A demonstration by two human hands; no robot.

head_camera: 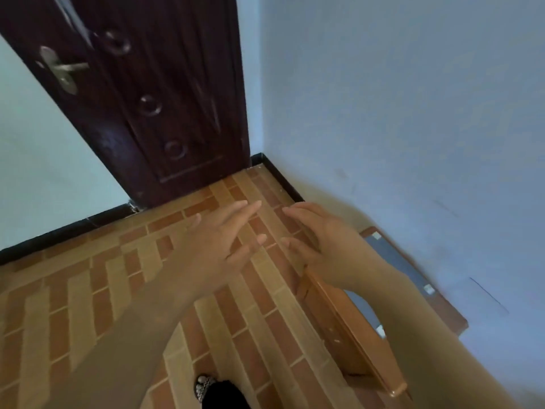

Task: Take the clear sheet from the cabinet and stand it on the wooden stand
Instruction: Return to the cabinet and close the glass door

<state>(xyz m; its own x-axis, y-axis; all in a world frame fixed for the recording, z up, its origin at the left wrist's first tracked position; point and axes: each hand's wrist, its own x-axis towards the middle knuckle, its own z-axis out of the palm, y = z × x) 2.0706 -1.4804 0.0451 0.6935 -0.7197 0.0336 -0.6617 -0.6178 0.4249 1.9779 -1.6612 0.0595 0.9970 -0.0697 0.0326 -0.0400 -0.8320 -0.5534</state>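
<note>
Both hands are held out over the tiled floor (88, 290), fingers spread and loose, neither holding anything. The left hand (218, 240) and right hand (318, 231) hover side by side, fingertips nearly meeting, palms down.

Just under and behind the right hand lies a low wooden piece against the wall (413, 113): a wooden frame (354, 326) with a dark panel (401, 261) inside it, carrying small pale clips or tabs at its edges. It may be the cabinet or its open door seen from above, but I cannot tell which. No clear sheet can be made out; a transparent pane would be hard to see here and the picture is blurred, so its place is unknown. No wooden stand is plainly visible either.

By my judgement the task is at its very start: the reach toward the cabinet, before any grip is taken. The next move calls for turning down and to the right of the hands, finding the sheet's edge, and taking it by both sides with flat fingers so it neither bends nor slips.

Ahead of the left hand stands a dark door (147, 98) with a metal handle (60, 69). A dark shoe (218, 391) shows below the hands.

No brand, label or writing can be read anywhere.
</note>
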